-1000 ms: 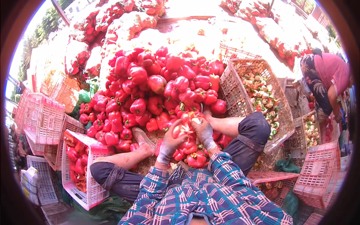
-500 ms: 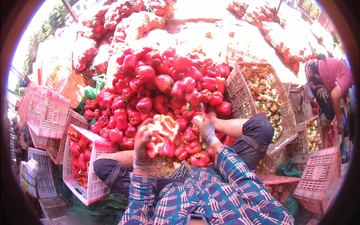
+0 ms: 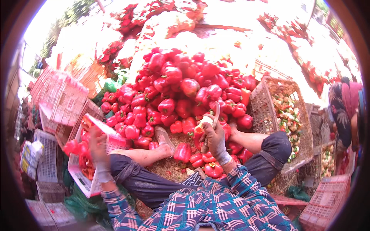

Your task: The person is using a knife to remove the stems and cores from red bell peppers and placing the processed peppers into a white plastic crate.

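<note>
Beside the pink crate (image 3: 83, 181) (slatted, rectangular), left hand (image 3: 98, 148) drops peppers (image 3: 73, 147).

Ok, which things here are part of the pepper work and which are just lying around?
In use:
left hand at the pink crate of peppers
right hand with a curved knife and cut core
pepper pile
wicker basket of trimmings

Lying about:
stacked pink crates
white crate
pink crate at lower right
</note>
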The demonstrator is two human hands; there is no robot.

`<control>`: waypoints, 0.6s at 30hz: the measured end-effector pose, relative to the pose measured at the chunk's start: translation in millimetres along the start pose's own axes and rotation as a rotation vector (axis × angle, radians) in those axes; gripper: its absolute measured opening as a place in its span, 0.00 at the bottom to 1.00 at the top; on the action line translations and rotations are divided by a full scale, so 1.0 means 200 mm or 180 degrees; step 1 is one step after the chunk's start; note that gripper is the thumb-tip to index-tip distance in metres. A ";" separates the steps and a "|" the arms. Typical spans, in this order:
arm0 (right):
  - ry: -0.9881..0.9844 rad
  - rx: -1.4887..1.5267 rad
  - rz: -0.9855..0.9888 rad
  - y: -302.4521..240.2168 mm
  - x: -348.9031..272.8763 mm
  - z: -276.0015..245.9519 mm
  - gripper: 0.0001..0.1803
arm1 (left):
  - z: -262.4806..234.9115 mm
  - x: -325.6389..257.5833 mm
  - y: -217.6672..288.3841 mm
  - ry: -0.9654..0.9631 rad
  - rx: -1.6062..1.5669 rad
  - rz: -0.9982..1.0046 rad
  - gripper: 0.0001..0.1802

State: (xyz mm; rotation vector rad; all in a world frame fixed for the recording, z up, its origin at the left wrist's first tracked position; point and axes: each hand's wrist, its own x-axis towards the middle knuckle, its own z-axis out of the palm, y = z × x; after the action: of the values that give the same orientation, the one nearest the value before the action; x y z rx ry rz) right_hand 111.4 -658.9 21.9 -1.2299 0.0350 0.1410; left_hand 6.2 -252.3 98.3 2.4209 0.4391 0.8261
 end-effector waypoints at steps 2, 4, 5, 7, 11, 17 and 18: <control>-0.0067 -0.0402 -0.0118 -0.03 -0.05 0.10 0.20 | 0.34 -0.14 0.35 -0.1227 -0.1476 -0.0380 0.32; -0.0265 -0.0449 -0.0202 0.00 -0.09 0.13 0.20 | 0.61 -0.29 0.61 -0.2311 -0.2502 -0.0587 0.29; -0.0290 -0.0576 -0.0405 0.02 -0.09 0.13 0.20 | 0.72 -0.35 0.70 -0.2733 -0.2967 -0.0752 0.27; -0.0216 -0.0796 -0.0760 0.13 -0.07 0.10 0.21 | 0.85 -0.44 0.78 -0.2993 -0.3423 -0.1038 0.24; -0.0212 -0.0811 -0.0590 0.12 -0.13 0.12 0.22 | 0.96 -0.53 0.74 -0.2868 -0.3898 -0.1505 0.18; -0.0170 -0.2704 -0.2097 0.04 -0.05 -0.05 0.22 | 0.88 -0.51 0.71 -0.1619 -0.2023 0.0030 0.09; 0.0080 -0.2551 -0.2013 -0.06 -0.04 -0.14 0.22 | 0.79 -0.40 0.69 -0.1291 -0.1782 0.0288 0.09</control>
State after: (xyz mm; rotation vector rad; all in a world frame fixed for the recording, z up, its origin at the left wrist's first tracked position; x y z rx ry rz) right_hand 106.4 -690.1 24.3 -1.9775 -0.4230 -0.4563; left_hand 63.9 -460.1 37.4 2.0111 -0.0584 0.3988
